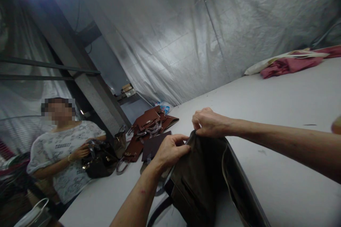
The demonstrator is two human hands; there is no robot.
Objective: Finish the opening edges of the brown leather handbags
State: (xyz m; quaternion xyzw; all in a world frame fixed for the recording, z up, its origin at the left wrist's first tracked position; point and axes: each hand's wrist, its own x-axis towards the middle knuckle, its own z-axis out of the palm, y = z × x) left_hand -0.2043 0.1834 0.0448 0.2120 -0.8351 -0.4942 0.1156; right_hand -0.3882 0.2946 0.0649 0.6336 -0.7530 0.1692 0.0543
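Note:
A dark brown handbag lies open on the white table, its mouth toward me. My left hand pinches the bag's top edge on the left side. My right hand is closed on the same edge at its far end, fingers curled over the rim. The bag's lining and an inner slit pocket show between the hands.
Several reddish-brown bags lie piled at the table's far left end. A person in a white patterned top stands at the left, holding a dark bag. Pink and white cloth lies at the far right edge, against the grey sheeted wall.

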